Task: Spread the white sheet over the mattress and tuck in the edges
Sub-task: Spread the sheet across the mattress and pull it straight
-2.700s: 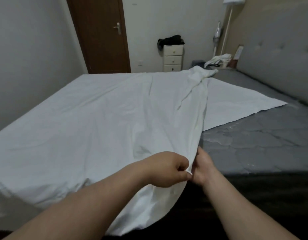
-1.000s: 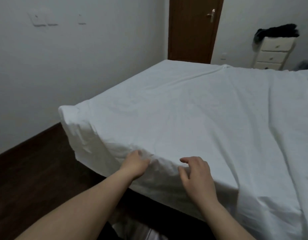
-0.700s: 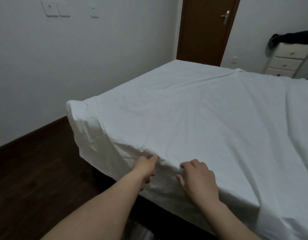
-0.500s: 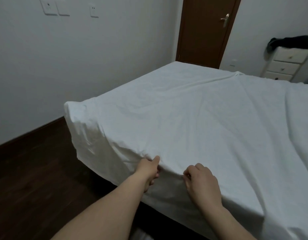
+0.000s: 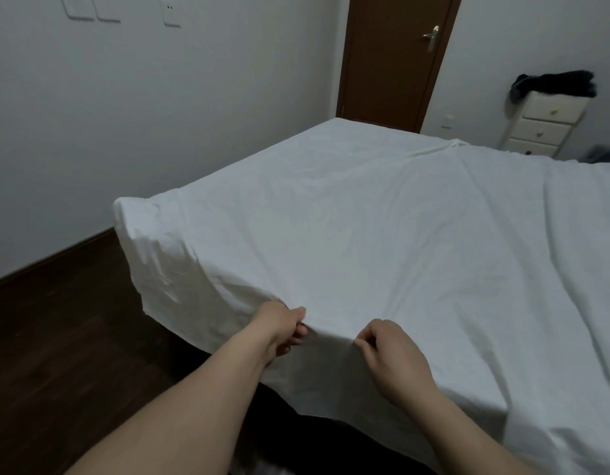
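Pinching the sheet (image 5: 365, 241) at the near bed edge, left hand (image 5: 279, 325) and right hand (image 5: 391, 354) could drag it off the far side by overpulling.

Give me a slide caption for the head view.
Both hands, left hand and right hand, pinch the white sheet at the bed's near edge.

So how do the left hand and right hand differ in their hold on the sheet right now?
The left hand sits nearer the bed's draped corner, the right hand farther along the edge. The left hand shows thumb on top and fingers curled beneath the fold; the right hand shows mostly its back, knuckles bent. Both pinch the white sheet at the near mattress edge.
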`<action>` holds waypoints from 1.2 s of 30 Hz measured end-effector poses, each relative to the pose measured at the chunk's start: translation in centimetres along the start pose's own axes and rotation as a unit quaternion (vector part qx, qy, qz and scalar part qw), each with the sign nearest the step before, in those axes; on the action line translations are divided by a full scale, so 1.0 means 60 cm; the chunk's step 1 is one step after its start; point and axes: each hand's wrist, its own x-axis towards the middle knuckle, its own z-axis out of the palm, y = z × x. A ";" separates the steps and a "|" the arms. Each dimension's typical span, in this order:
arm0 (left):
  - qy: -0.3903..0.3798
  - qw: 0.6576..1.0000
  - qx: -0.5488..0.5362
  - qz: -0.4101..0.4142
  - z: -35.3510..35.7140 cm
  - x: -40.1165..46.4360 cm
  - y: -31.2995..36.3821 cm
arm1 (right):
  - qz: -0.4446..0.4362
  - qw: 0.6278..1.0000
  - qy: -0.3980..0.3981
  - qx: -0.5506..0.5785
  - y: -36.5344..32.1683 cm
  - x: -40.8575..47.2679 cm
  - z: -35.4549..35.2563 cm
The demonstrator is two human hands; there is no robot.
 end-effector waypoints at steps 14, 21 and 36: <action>-0.104 0.905 0.410 -0.046 0.003 -0.074 -0.032 | -0.030 0.980 -0.197 0.026 0.029 -0.088 -0.006; -0.074 0.918 0.343 0.185 0.108 -0.109 -0.030 | 0.122 0.957 0.114 0.239 0.103 -0.145 -0.156; -0.256 0.718 0.448 0.466 0.533 -0.370 0.129 | 0.400 0.802 0.338 0.286 0.402 -0.370 -0.350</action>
